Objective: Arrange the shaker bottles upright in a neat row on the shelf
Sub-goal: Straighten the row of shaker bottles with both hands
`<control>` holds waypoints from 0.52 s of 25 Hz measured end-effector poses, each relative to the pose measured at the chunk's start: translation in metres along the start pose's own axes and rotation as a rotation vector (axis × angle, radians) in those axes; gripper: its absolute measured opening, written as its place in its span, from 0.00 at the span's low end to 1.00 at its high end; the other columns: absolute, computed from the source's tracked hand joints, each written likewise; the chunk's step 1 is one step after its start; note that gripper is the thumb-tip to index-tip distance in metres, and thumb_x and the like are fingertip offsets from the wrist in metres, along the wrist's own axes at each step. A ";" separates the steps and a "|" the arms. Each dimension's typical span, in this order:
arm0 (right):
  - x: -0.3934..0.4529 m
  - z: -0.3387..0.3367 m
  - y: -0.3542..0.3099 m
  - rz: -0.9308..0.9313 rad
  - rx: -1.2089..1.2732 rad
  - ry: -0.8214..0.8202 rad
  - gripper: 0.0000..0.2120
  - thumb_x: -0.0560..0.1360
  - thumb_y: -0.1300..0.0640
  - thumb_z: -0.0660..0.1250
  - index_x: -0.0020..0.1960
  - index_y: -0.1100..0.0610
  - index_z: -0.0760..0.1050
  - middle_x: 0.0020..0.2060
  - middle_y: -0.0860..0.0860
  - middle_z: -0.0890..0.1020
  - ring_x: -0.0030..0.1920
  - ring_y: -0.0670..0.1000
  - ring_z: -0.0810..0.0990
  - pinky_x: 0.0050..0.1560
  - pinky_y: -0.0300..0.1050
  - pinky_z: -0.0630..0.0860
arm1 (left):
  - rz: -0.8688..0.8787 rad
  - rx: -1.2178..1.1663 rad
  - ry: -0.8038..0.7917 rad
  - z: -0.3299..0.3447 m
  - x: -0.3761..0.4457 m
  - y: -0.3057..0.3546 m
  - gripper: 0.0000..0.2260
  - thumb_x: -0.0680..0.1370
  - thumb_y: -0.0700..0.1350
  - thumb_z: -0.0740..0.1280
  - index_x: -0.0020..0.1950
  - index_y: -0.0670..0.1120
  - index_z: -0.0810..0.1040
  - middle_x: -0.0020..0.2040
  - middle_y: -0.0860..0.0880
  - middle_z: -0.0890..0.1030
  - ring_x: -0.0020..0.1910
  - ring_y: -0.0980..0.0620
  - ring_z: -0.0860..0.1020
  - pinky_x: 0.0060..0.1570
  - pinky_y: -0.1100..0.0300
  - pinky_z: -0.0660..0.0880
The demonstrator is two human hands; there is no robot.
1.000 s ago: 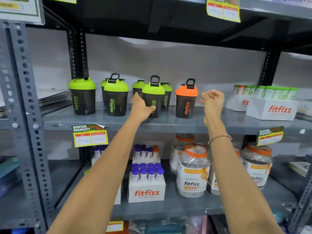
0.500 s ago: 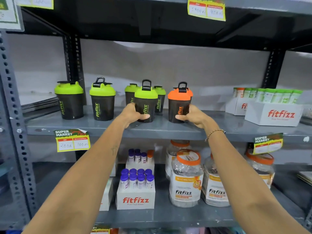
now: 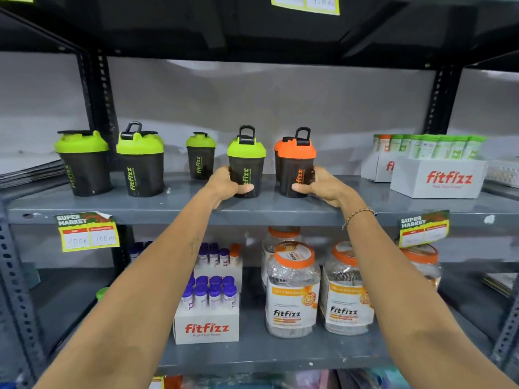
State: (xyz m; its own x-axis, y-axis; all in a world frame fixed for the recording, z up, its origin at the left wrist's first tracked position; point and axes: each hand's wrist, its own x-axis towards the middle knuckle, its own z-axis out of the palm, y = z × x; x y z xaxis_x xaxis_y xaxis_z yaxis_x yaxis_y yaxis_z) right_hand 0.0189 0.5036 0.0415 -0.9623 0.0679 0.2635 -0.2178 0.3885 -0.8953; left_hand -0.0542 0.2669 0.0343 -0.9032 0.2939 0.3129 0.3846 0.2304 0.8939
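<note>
Dark shaker bottles stand upright on the grey middle shelf (image 3: pixel 174 204). My left hand (image 3: pixel 224 186) grips the base of a green-lidded shaker (image 3: pixel 246 161) near the centre. My right hand (image 3: pixel 323 186) grips an orange-lidded shaker (image 3: pixel 296 161) just right of it; a second orange lid peeks out behind it. Two larger green-lidded shakers (image 3: pixel 84 161) (image 3: pixel 140 161) stand at the left near the front. A smaller-looking green-lidded shaker (image 3: pixel 200 155) stands further back, left of my left hand.
White Fitfizz boxes of tubes (image 3: pixel 438 175) fill the shelf's right end. Price tags (image 3: pixel 87 231) (image 3: pixel 422 227) hang on the front edge. The lower shelf holds a Fitfizz box of purple-capped tubes (image 3: pixel 206 310) and orange-lidded jars (image 3: pixel 293 290). Slotted uprights frame both sides.
My right hand came down from the air and closed on the orange-lidded shaker. My left hand kept its hold on the green-lidded shaker. The view moved closer to the shelf.
</note>
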 end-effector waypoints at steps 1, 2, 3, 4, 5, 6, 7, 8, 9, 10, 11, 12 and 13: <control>0.001 0.001 0.001 0.008 0.004 -0.003 0.27 0.71 0.66 0.72 0.68 0.60 0.69 0.62 0.56 0.79 0.64 0.56 0.76 0.68 0.58 0.70 | 0.000 -0.002 0.000 0.001 0.000 -0.001 0.21 0.70 0.38 0.75 0.62 0.42 0.75 0.59 0.45 0.80 0.59 0.47 0.76 0.65 0.51 0.71; 0.002 0.001 0.003 0.007 0.002 -0.002 0.27 0.71 0.66 0.72 0.68 0.60 0.69 0.63 0.55 0.79 0.64 0.56 0.76 0.69 0.58 0.70 | -0.001 -0.003 0.003 0.001 0.000 -0.003 0.22 0.70 0.38 0.75 0.63 0.42 0.74 0.59 0.46 0.80 0.60 0.47 0.76 0.65 0.51 0.70; 0.001 0.003 0.002 0.002 -0.002 -0.004 0.26 0.72 0.66 0.71 0.68 0.60 0.69 0.63 0.55 0.78 0.65 0.55 0.76 0.69 0.57 0.70 | -0.002 -0.005 0.009 0.001 0.000 -0.005 0.23 0.70 0.38 0.75 0.63 0.43 0.73 0.60 0.46 0.79 0.60 0.47 0.76 0.66 0.51 0.70; 0.000 0.004 0.002 -0.004 -0.014 0.002 0.26 0.72 0.66 0.71 0.68 0.59 0.68 0.63 0.56 0.78 0.65 0.55 0.76 0.69 0.56 0.70 | -0.006 -0.008 0.017 0.000 0.000 -0.006 0.24 0.70 0.38 0.75 0.64 0.43 0.73 0.61 0.46 0.79 0.61 0.47 0.76 0.66 0.50 0.70; -0.001 0.004 0.002 -0.008 -0.022 0.010 0.26 0.72 0.66 0.71 0.68 0.59 0.68 0.63 0.56 0.78 0.65 0.55 0.76 0.69 0.56 0.70 | -0.008 -0.011 0.024 0.000 0.001 -0.007 0.25 0.70 0.38 0.75 0.64 0.43 0.72 0.61 0.45 0.79 0.61 0.47 0.76 0.66 0.50 0.70; 0.000 0.005 0.003 -0.014 -0.027 0.015 0.25 0.72 0.65 0.71 0.68 0.59 0.68 0.63 0.56 0.78 0.64 0.55 0.76 0.69 0.55 0.70 | -0.009 -0.014 0.030 -0.001 0.001 -0.008 0.25 0.70 0.38 0.76 0.65 0.43 0.72 0.62 0.45 0.79 0.62 0.47 0.76 0.66 0.49 0.70; -0.002 0.005 0.003 -0.018 -0.032 0.019 0.25 0.72 0.65 0.71 0.68 0.59 0.68 0.64 0.56 0.78 0.64 0.55 0.75 0.69 0.55 0.70 | -0.011 -0.017 0.034 -0.001 0.002 -0.010 0.26 0.70 0.38 0.76 0.65 0.43 0.72 0.62 0.45 0.79 0.62 0.47 0.76 0.66 0.49 0.70; -0.002 0.004 0.003 -0.025 -0.044 0.025 0.25 0.73 0.65 0.71 0.68 0.59 0.68 0.64 0.56 0.77 0.64 0.54 0.75 0.69 0.54 0.70 | -0.013 -0.020 0.037 -0.002 0.002 -0.010 0.26 0.69 0.38 0.76 0.66 0.43 0.71 0.62 0.45 0.79 0.62 0.47 0.76 0.66 0.49 0.70; -0.002 0.004 0.003 -0.028 -0.059 0.028 0.26 0.73 0.64 0.71 0.68 0.60 0.68 0.64 0.56 0.77 0.65 0.54 0.75 0.68 0.54 0.70 | -0.013 -0.021 0.043 -0.002 0.003 -0.011 0.27 0.70 0.38 0.76 0.66 0.43 0.71 0.62 0.45 0.79 0.62 0.47 0.76 0.66 0.50 0.71; -0.002 0.005 0.004 -0.026 -0.072 0.031 0.26 0.73 0.64 0.71 0.69 0.60 0.67 0.64 0.56 0.77 0.65 0.54 0.75 0.68 0.53 0.70 | -0.008 -0.016 0.046 -0.002 0.002 -0.012 0.26 0.70 0.38 0.75 0.66 0.43 0.71 0.62 0.45 0.79 0.62 0.47 0.76 0.65 0.50 0.71; -0.001 0.005 0.004 -0.023 -0.082 0.033 0.27 0.73 0.63 0.71 0.69 0.60 0.67 0.64 0.56 0.77 0.65 0.54 0.75 0.68 0.53 0.70 | -0.003 -0.006 0.050 -0.003 0.003 -0.012 0.26 0.70 0.38 0.75 0.66 0.43 0.71 0.62 0.45 0.79 0.61 0.47 0.76 0.65 0.50 0.71; -0.002 0.005 0.004 -0.023 -0.091 0.037 0.27 0.73 0.63 0.71 0.69 0.60 0.67 0.65 0.56 0.77 0.64 0.54 0.75 0.68 0.52 0.70 | 0.002 0.004 0.051 -0.002 0.004 -0.012 0.26 0.70 0.39 0.75 0.66 0.43 0.71 0.61 0.45 0.79 0.61 0.47 0.76 0.65 0.50 0.71; -0.002 0.004 0.004 -0.023 -0.098 0.040 0.27 0.73 0.63 0.71 0.70 0.60 0.66 0.65 0.56 0.77 0.64 0.53 0.75 0.68 0.51 0.70 | 0.003 0.013 0.050 -0.002 0.005 -0.013 0.26 0.70 0.39 0.75 0.66 0.43 0.71 0.61 0.45 0.79 0.61 0.47 0.76 0.65 0.50 0.71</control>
State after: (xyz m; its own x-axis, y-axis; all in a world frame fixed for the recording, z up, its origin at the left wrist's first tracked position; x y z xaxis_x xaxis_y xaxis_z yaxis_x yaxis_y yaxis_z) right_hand 0.0191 0.5014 0.0358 -0.9494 0.0938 0.2996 -0.2210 0.4780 -0.8501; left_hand -0.0637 0.2636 0.0251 -0.9103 0.2477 0.3315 0.3895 0.2422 0.8886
